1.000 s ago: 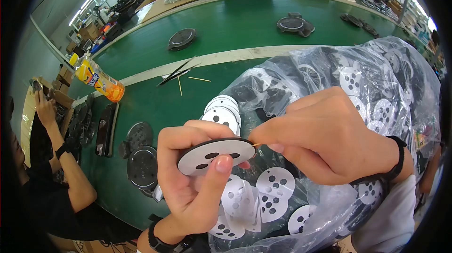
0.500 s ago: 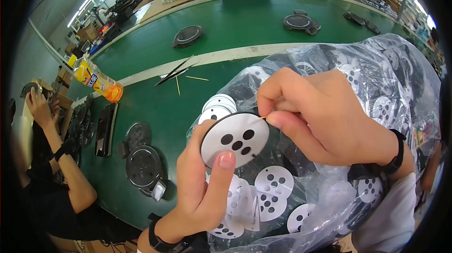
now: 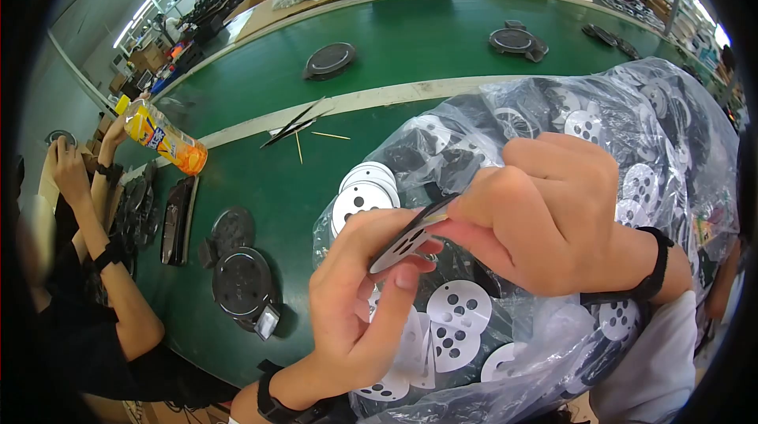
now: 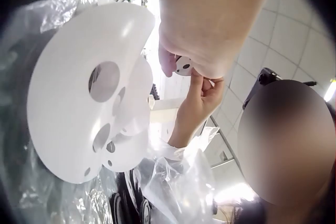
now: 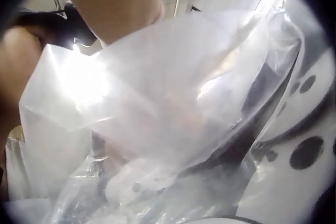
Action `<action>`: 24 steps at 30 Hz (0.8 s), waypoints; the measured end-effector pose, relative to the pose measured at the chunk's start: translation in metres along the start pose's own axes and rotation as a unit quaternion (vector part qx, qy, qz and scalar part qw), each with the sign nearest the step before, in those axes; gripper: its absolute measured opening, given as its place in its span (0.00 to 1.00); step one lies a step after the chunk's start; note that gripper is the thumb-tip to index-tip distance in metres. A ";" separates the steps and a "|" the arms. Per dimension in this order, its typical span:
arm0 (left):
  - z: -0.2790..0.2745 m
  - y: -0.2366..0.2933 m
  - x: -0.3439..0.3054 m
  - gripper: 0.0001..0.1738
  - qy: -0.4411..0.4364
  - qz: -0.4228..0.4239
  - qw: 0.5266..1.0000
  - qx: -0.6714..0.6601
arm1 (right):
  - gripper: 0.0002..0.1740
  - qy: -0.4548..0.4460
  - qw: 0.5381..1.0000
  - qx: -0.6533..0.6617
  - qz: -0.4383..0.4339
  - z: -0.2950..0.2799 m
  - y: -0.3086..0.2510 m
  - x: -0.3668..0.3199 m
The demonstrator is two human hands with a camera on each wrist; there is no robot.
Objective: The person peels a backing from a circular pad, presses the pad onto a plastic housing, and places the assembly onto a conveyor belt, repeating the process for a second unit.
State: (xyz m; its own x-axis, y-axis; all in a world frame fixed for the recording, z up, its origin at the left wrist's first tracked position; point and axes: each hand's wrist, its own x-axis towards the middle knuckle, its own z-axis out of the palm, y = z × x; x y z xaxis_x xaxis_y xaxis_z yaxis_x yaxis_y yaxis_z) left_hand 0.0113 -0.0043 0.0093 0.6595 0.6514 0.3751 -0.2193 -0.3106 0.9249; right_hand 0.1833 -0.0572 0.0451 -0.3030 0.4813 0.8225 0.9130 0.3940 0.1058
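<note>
Tilted nearly edge-on in the head view is a thin disc [image 3: 403, 246] with a white, holed face and a dark rim. My left hand [image 3: 359, 305] holds it between thumb and fingers, above a pile of similar white discs [image 3: 459, 305]. At the disc's far upper edge, my right hand [image 3: 545, 219] pinches a thin wooden toothpick [image 3: 437, 219], whose tip is partly hidden by the fingers and the rim. In the left wrist view, the same disc [image 4: 185, 67] shows between both hands. Plastic film covers most of the right wrist view.
A large clear plastic bag [image 3: 545, 108] of discs spreads across the right. Left on the green table are black round parts [image 3: 242, 280], a juice bottle [image 3: 162, 136], a dark pointed tool [image 3: 294, 124] and two toothpicks [image 3: 330, 136]. Another person's arm [image 3: 103, 227] works at far left.
The disc turned face-on to my view, then tilted back nearly edge-on. The right hand rose, then lowered, staying at its edge with the toothpick. Black parts on the far green strip shifted right.
</note>
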 end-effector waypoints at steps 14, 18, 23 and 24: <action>-0.019 0.013 0.005 0.11 -0.091 -0.122 0.977 -0.149 | 0.14 0.065 0.986 -0.033 -0.148 0.016 -0.003 -0.010; -0.027 0.012 0.010 0.13 -0.018 -0.130 0.991 0.001 | 0.15 0.041 0.985 -0.020 -0.169 0.014 -0.001 -0.009; -0.053 -0.003 0.028 0.14 0.116 -0.124 0.984 -0.059 | 0.13 -0.013 0.990 -0.015 -0.142 0.005 0.001 -0.005; -0.055 -0.006 0.030 0.13 0.152 -0.137 0.970 -0.134 | 0.13 -0.068 0.989 0.033 -0.130 0.004 0.002 -0.006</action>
State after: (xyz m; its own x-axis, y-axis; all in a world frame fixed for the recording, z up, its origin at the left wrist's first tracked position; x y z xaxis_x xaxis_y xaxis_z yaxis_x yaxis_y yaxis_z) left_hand -0.0076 0.0550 0.0187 0.4855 0.8710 0.0757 -0.2711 0.0676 0.9602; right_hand 0.1859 -0.0562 0.0385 -0.5629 0.4560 0.6893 0.7808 0.5668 0.2627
